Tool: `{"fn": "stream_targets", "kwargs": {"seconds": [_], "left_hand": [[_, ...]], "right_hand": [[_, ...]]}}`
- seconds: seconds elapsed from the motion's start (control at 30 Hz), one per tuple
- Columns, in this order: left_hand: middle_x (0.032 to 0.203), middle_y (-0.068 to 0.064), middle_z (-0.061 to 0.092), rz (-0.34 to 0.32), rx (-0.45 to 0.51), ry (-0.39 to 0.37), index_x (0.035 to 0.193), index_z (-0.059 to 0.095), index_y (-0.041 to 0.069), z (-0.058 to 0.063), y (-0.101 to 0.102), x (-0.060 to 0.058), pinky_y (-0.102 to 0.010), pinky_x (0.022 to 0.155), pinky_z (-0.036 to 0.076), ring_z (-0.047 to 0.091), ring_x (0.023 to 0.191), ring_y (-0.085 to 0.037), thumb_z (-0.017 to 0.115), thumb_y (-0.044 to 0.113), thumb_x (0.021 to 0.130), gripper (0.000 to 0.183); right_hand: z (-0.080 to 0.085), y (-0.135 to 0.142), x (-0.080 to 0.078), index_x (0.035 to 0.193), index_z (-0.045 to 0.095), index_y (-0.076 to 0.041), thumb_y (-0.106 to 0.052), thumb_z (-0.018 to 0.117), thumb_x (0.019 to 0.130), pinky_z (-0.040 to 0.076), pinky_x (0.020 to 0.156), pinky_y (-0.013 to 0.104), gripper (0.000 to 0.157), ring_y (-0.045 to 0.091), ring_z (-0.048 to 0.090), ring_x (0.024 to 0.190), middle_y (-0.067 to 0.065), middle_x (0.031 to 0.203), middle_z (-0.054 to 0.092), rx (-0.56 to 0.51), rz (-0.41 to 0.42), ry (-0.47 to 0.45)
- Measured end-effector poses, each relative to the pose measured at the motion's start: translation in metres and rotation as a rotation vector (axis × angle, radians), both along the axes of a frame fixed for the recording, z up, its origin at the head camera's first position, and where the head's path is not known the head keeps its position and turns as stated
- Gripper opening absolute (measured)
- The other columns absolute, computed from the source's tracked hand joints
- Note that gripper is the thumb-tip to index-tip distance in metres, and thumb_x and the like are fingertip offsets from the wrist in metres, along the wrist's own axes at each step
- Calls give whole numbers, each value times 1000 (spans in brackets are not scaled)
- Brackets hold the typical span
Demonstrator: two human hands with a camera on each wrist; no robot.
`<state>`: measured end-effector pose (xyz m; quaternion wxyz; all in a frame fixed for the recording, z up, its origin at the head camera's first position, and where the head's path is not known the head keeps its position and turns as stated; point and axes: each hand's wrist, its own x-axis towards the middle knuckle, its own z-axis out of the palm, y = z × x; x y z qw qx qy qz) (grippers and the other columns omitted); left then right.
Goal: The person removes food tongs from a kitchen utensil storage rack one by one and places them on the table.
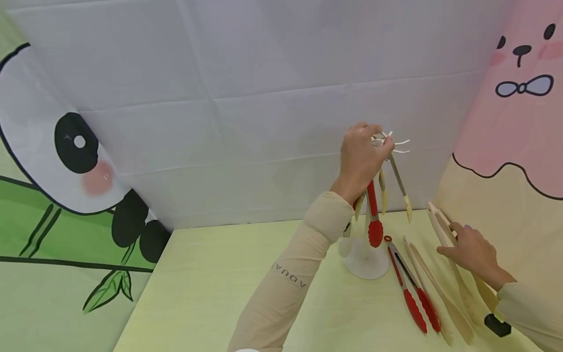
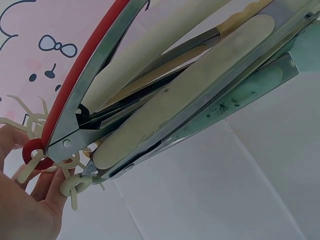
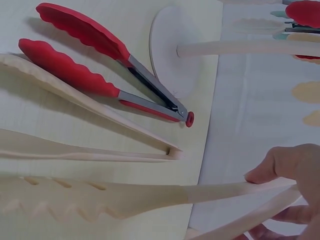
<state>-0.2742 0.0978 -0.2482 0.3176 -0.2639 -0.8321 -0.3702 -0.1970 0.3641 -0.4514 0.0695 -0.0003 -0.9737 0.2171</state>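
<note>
My left hand (image 1: pixel 364 154) grips the hooked top of a white utensil stand (image 1: pixel 367 266), its thumb and fingers around the pale prongs. Several tongs hang there, among them red-tipped tongs (image 1: pixel 375 233) and cream-tipped tongs (image 1: pixel 398 178). The left wrist view shows the red ring (image 2: pixel 31 145) of one pair looped over a hook, close to the fingers. At the table's right side, my right hand (image 1: pixel 475 252) holds pale beige tongs (image 3: pixel 155 197) near their joined end. Their slotted, toothed arm points toward the near side of the table.
Red and black tongs (image 1: pixel 413 298) lie spread on the table right of the stand's base. Beside them lie other beige tongs (image 1: pixel 442 298). A black and yellow object (image 1: pixel 497 325) is by the right sleeve. Cloth walls (image 1: pixel 264 122) enclose the back and sides.
</note>
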Motion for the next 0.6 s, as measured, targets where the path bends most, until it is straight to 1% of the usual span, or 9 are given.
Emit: {"fn": "stream_targets", "kwargs": {"seconds": [0.2, 0.4, 0.6], "left_hand": [[97, -5, 69, 4, -3, -15, 98, 73, 5, 0, 1, 0, -13, 76, 43, 60, 92, -14, 65, 16, 86, 18], [95, -5, 68, 11, 7, 13, 97, 73, 5, -1, 0, 0, -13, 74, 43, 60, 89, -14, 67, 15, 85, 17], [94, -3, 68, 21, 0, 20, 98, 74, 6, -1, 1, 0, -13, 74, 43, 59, 89, -13, 67, 16, 84, 18]], "right_hand": [[-3, 0, -1, 112, 47, 8, -26, 72, 76, 36, 45, 38, 56, 28, 47, 65, 17, 78, 50, 12, 2, 5], [-5, 1, 0, 112, 46, 11, -27, 72, 76, 37, 45, 39, 59, 29, 47, 65, 19, 79, 51, 7, 15, -21], [-9, 4, -1, 114, 45, 11, -27, 71, 77, 37, 44, 37, 60, 25, 49, 61, 17, 77, 55, 9, 18, -49]]}}
